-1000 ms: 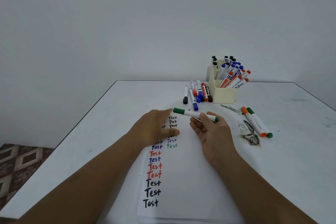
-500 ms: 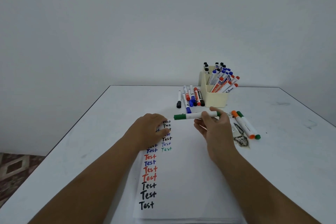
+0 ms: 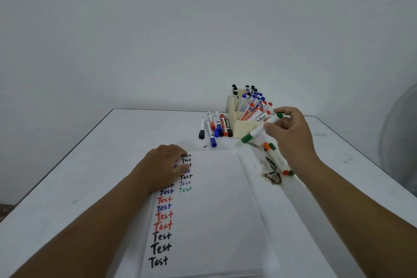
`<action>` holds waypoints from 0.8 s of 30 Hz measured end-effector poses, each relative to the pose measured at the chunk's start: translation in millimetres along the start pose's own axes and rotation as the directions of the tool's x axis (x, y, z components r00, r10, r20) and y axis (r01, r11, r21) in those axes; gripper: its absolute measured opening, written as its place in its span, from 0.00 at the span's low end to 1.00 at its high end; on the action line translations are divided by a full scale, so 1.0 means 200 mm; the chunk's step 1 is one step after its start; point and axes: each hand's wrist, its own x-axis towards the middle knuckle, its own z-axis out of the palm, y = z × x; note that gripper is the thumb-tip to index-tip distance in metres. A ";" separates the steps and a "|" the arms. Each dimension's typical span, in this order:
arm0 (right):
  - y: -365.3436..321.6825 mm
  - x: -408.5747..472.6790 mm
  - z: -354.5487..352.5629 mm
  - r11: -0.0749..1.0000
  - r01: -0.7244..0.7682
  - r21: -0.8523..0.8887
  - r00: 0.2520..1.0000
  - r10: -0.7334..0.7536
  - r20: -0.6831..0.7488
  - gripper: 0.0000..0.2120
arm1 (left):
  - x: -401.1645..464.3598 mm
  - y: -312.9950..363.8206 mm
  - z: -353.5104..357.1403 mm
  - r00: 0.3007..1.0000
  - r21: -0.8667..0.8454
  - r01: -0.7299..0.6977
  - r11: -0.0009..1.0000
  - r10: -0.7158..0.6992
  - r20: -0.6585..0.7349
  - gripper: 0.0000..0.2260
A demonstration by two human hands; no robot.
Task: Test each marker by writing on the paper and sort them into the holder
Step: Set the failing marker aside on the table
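Your right hand pinches the capped green marker by its upper half, holding it tilted in the air just in front of the cream holder, cap end pointing down towards the table. Your left hand rests flat on the paper, well left of the holder, fingers relaxed and gripping nothing, covering part of the "Test" columns

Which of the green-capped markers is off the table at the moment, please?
The green marker gripped in the right hand, tilted in front of the holder. The other green one lies flat beside an orange marker.
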 end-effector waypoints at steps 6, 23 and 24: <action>-0.11 0.13 -0.02 0.982 0.153 -0.108 0.988 -0.154 -0.004 0.13 | 0.01 -0.01 0.01 1.000 0.004 -0.002 1.000 0.002 0.014 0.21; -0.19 0.68 0.24 0.845 0.363 -0.393 0.926 -0.372 0.055 0.16 | 0.06 -0.08 0.04 0.990 -0.282 0.122 0.952 -0.138 -0.035 0.17; -0.18 0.70 0.25 0.837 0.373 -0.401 0.922 -0.384 0.054 0.16 | 0.07 -0.09 0.04 0.989 -0.285 0.124 0.950 -0.141 -0.042 0.17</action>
